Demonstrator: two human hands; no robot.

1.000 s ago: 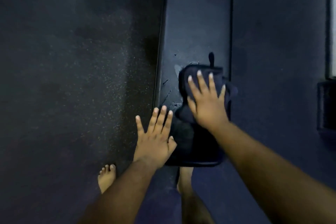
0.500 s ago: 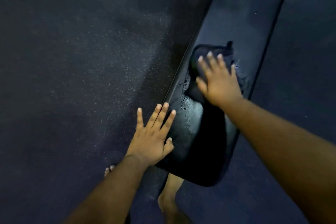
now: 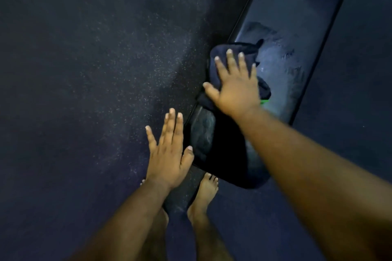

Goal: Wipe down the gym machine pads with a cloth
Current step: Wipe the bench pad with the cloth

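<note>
A long black bench pad (image 3: 290,34) runs from the lower middle up to the top right, with wet smears shining on it. A dark cloth (image 3: 235,53) lies bunched at the pad's left edge. My right hand (image 3: 235,85) presses flat on the cloth with fingers spread. A bit of green shows just right of that wrist. My left hand (image 3: 169,152) hovers flat and empty beside the pad's near left corner, fingers together, thumb close to the pad edge.
Dark speckled rubber floor (image 3: 95,82) fills the left and the far right. My bare feet (image 3: 206,193) stand on the floor just under the pad's near end. The room is dim.
My right hand has slid the cloth toward the pad's left edge, leaving wet streaks to its right. The left hand's fingers have closed together. The view has tilted further.
</note>
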